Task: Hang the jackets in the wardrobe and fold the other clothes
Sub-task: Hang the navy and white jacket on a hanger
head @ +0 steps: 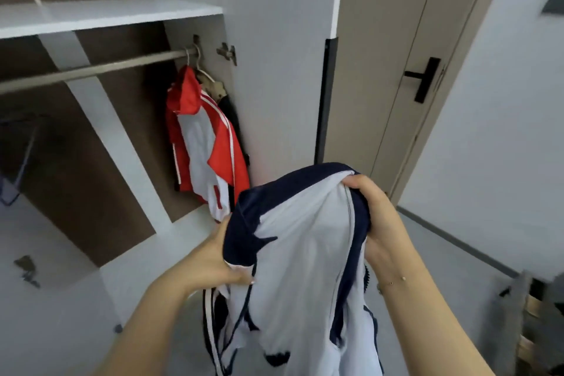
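Navy-and-white jacket [305, 241] is held up before the open wardrobe [195, 12], gripped by the left hand [218, 259] and right hand [370, 210], likely so it can be hung on the rail [91, 69] beside the red jacket [204, 137].

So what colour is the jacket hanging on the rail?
Red and white, with white stripes on the sleeve: the hanging jacket, seen in the head view.

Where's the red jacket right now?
In the head view, left of centre: the red jacket hangs on the wardrobe rail at its right end, beside a dark garment.
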